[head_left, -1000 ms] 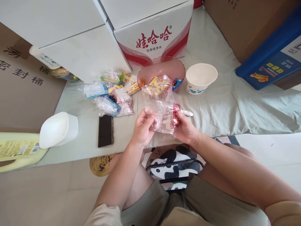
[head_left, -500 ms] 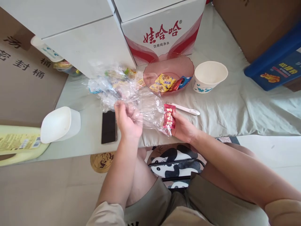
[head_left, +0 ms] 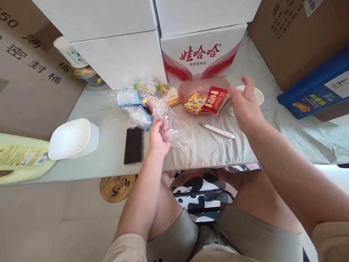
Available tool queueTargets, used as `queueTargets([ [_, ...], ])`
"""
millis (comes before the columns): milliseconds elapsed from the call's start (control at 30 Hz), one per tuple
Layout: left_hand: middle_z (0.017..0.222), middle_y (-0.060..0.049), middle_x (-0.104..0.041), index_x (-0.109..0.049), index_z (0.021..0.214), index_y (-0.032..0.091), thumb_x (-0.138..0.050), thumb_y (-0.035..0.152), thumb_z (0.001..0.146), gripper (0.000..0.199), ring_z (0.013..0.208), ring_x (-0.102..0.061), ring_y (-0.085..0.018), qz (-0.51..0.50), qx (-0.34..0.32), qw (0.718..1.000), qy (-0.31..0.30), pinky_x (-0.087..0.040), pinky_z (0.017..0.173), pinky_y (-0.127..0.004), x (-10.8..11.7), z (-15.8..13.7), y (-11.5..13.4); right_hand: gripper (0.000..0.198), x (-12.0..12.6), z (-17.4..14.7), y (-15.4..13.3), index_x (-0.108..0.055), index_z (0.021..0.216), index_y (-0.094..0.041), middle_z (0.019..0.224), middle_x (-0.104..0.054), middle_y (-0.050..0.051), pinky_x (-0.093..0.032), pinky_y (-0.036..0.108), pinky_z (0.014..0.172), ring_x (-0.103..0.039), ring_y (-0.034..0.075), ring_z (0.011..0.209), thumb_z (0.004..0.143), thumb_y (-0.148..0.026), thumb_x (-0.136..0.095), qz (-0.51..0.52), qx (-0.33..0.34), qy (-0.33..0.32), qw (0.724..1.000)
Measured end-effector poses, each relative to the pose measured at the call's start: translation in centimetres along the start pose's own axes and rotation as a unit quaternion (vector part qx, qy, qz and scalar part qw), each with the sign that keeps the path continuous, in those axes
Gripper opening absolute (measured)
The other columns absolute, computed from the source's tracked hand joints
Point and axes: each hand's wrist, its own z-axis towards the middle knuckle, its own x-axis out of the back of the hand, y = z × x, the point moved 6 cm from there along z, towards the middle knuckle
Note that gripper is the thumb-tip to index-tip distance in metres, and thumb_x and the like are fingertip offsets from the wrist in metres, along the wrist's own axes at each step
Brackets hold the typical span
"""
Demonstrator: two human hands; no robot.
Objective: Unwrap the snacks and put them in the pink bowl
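Note:
My left hand (head_left: 160, 137) is closed on a crumpled clear plastic bag (head_left: 174, 125), just right of the phone. Over the right side of a pink ribbed glass bowl (head_left: 188, 82), my right hand (head_left: 247, 105) grips a red snack packet (head_left: 216, 100) by its right edge, with some fingers raised. Yellow packets (head_left: 196, 102) lie inside the bowl. Behind my right hand a white paper cup (head_left: 258, 96) is partly hidden. Several wrapped snacks (head_left: 128, 97) in blue, yellow and green are heaped beyond my left hand.
A white utility knife (head_left: 218, 130) lies before the bowl, and a black phone (head_left: 133, 145) near the front edge. On the left are a white plastic tub (head_left: 73, 140) and a pale green jug (head_left: 24, 156). White cartons (head_left: 201, 54) stand behind; a blue container (head_left: 313, 91) is at right.
My right hand has carried the red packet up and right, from beside the clear bag to over the bowl. The clear bag has sunk and crumpled under my left hand. The view has shifted slightly.

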Motion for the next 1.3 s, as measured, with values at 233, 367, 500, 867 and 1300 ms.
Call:
queueTargets([
  [233, 0.052, 0.009, -0.044, -0.050, 0.072, 0.020, -0.066, 0.025, 0.073, 0.017, 0.033, -0.033, -0.004, -0.008, 0.063, 0.997, -0.044, -0.021, 0.034, -0.020, -0.8, -1.4, -1.0, 0.033, 0.0, -5.4, -0.8, -0.049, 0.125, -0.027, 0.125, -0.059, 0.012, -0.051, 0.050, 0.097, -0.058, 0.027, 0.119, 0.095, -0.041, -0.045, 0.041, 0.032, -0.021, 0.998],
  [367, 0.047, 0.007, -0.036, -0.049, 0.066, 0.020, -0.057, 0.026, 0.076, 0.014, 0.033, -0.030, -0.006, -0.015, 0.091, 0.993, -0.073, -0.021, 0.033, -0.020, -1.8, -2.1, -1.7, 0.046, -4.3, -10.3, 3.4, -0.047, 0.127, -0.026, 0.126, -0.062, 0.011, -0.050, 0.048, 0.098, -0.062, 0.025, 0.115, 0.089, -0.051, -0.054, 0.219, -0.142, -0.174, 0.950],
  [500, 0.045, 0.005, -0.032, -0.045, 0.060, 0.021, -0.055, 0.032, 0.078, 0.024, 0.035, -0.032, -0.008, 0.024, 0.118, 0.990, -0.075, -0.027, 0.036, -0.021, -2.5, -2.8, -2.9, 0.044, -6.8, -12.7, 3.7, -0.059, 0.114, -0.025, 0.112, -0.069, 0.007, -0.051, 0.046, 0.095, -0.066, 0.023, 0.101, 0.085, -0.059, -0.059, 0.333, -0.243, -0.264, 0.872],
  [867, 0.070, 0.001, -0.057, -0.052, 0.077, 0.021, -0.063, 0.026, 0.065, 0.017, 0.059, -0.056, -0.012, 0.209, -0.036, 0.972, -0.097, -0.043, 0.055, -0.022, -2.1, 0.6, -4.3, 0.029, -4.7, -10.7, 3.9, -0.065, 0.091, -0.020, 0.091, -0.072, 0.005, -0.049, 0.037, 0.088, -0.067, 0.022, 0.089, 0.087, -0.047, -0.054, 0.222, -0.148, -0.213, 0.940],
  [1300, 0.093, -0.006, -0.069, -0.063, 0.094, 0.019, -0.081, 0.036, 0.067, 0.037, 0.084, -0.066, -0.017, 0.459, -0.128, 0.865, -0.160, -0.051, 0.068, -0.025, -3.2, -3.9, -6.1, 0.021, -3.6, -10.4, 2.8, -0.057, 0.074, -0.021, 0.086, -0.073, 0.004, -0.049, 0.035, 0.087, -0.068, 0.020, 0.088, 0.085, -0.038, -0.051, 0.305, -0.164, -0.198, 0.917],
])
